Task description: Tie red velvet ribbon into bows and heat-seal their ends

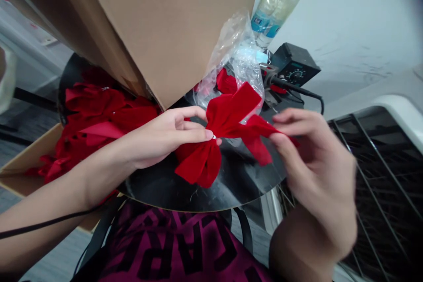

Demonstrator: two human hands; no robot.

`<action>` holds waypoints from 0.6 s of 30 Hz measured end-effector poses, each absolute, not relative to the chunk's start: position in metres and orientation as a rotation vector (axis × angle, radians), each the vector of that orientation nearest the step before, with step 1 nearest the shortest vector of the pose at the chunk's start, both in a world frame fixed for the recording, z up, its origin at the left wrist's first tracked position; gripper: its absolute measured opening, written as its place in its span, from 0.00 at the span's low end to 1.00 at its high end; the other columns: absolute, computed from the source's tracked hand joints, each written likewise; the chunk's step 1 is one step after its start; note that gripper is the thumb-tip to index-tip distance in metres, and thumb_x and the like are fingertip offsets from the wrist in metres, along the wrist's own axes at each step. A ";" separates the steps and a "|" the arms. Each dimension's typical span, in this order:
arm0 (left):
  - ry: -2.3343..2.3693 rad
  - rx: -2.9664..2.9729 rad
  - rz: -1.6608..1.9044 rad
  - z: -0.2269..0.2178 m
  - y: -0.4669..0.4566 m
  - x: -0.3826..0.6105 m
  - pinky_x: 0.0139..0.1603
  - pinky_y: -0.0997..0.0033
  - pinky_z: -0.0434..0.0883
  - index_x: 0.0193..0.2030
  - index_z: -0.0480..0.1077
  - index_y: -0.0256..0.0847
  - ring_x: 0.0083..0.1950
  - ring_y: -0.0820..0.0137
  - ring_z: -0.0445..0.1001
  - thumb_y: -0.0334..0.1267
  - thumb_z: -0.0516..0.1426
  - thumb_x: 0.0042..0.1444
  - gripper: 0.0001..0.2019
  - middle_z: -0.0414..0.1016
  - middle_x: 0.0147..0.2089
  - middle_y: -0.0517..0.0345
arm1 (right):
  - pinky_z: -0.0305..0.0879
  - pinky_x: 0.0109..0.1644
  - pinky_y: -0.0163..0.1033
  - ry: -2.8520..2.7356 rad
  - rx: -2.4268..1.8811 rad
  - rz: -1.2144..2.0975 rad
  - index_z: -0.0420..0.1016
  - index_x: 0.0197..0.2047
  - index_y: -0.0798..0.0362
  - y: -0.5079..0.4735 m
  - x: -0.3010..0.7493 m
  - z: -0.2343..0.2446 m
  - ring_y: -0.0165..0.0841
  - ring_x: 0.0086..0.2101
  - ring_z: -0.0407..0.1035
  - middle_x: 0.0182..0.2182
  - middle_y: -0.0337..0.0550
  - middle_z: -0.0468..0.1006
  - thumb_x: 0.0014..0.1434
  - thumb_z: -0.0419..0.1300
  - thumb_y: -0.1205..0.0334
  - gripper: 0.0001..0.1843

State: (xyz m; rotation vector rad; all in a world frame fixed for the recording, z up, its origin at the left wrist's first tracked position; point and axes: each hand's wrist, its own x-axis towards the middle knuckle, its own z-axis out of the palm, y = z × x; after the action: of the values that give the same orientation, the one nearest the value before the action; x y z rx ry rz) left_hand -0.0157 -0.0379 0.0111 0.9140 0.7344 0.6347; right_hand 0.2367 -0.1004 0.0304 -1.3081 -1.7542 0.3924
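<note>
A red velvet bow (228, 128) hangs over a round black tabletop (205, 189). My left hand (165, 134) is closed in a pinch on the bow's centre knot, where a small silver wire shows. My right hand (313, 158) pinches the bow's right tail between thumb and fingers, pulling it sideways. Behind the bow lies a clear plastic bag (238, 57) holding more red fabric.
A large cardboard box (165, 22) leans over the table's back. A pile of red bows (95, 114) fills an open carton at left. Two water bottles (280, 0), a black dial unit (295, 68) with cable and a dark wire rack (390, 172) stand right.
</note>
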 end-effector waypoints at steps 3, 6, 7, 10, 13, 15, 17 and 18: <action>0.781 0.954 0.798 0.000 -0.037 -0.010 0.49 0.72 0.82 0.43 0.76 0.39 0.44 0.66 0.87 0.31 0.71 0.56 0.11 0.87 0.40 0.55 | 0.69 0.35 0.36 -1.499 -1.389 0.556 0.79 0.42 0.47 -0.122 0.216 0.023 0.30 0.32 0.74 0.34 0.37 0.79 0.67 0.67 0.64 0.02; 0.793 1.054 0.826 -0.006 -0.037 -0.006 0.51 0.68 0.84 0.43 0.79 0.38 0.46 0.61 0.88 0.32 0.73 0.52 0.13 0.88 0.40 0.55 | 0.66 0.31 0.34 -1.525 -1.407 0.677 0.81 0.40 0.47 -0.124 0.196 0.012 0.27 0.27 0.72 0.29 0.34 0.80 0.67 0.67 0.61 0.02; 0.803 1.086 0.812 -0.005 -0.038 -0.006 0.51 0.68 0.84 0.43 0.80 0.38 0.46 0.60 0.88 0.31 0.74 0.50 0.14 0.88 0.40 0.55 | 0.66 0.31 0.33 -1.534 -1.400 0.702 0.81 0.39 0.47 -0.121 0.191 0.010 0.27 0.28 0.73 0.29 0.35 0.81 0.68 0.67 0.60 0.03; 0.829 1.092 0.733 0.000 -0.040 -0.007 0.48 0.70 0.84 0.47 0.78 0.40 0.46 0.61 0.88 0.29 0.74 0.48 0.20 0.88 0.39 0.58 | 0.69 0.33 0.34 -1.533 -1.435 0.762 0.81 0.37 0.50 -0.110 0.186 0.006 0.29 0.30 0.75 0.30 0.37 0.82 0.67 0.67 0.59 0.06; 0.825 1.058 0.703 0.006 -0.043 -0.008 0.45 0.73 0.84 0.45 0.73 0.42 0.43 0.64 0.88 0.25 0.75 0.44 0.24 0.88 0.38 0.61 | 0.66 0.31 0.34 -1.537 -1.495 0.744 0.81 0.36 0.50 -0.106 0.185 0.007 0.28 0.28 0.73 0.29 0.37 0.82 0.67 0.67 0.58 0.07; 0.834 1.073 0.716 0.006 -0.045 -0.008 0.44 0.75 0.83 0.41 0.72 0.41 0.41 0.66 0.88 0.24 0.75 0.43 0.22 0.88 0.38 0.62 | 0.64 0.29 0.34 -1.542 -1.518 0.700 0.81 0.36 0.50 -0.107 0.185 0.008 0.27 0.26 0.71 0.29 0.36 0.82 0.66 0.68 0.58 0.07; 0.862 1.111 0.728 0.005 -0.047 -0.008 0.41 0.79 0.81 0.38 0.74 0.40 0.39 0.69 0.87 0.27 0.73 0.49 0.15 0.87 0.35 0.62 | 0.63 0.28 0.34 -1.548 -1.526 0.667 0.81 0.36 0.50 -0.108 0.183 0.008 0.26 0.25 0.69 0.29 0.35 0.82 0.66 0.68 0.58 0.07; 0.880 1.133 0.742 0.004 -0.047 -0.008 0.39 0.82 0.80 0.37 0.75 0.40 0.37 0.72 0.86 0.29 0.72 0.52 0.12 0.86 0.33 0.63 | 0.63 0.28 0.34 -1.549 -1.521 0.659 0.81 0.37 0.49 -0.109 0.183 0.007 0.26 0.25 0.69 0.29 0.35 0.81 0.66 0.68 0.58 0.06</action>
State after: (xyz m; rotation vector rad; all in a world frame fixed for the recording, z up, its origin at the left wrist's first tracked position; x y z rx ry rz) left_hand -0.0077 -0.0470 0.0041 1.1330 0.8804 0.7421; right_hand 0.1828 -0.1093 0.0070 -1.5211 -1.5494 0.6589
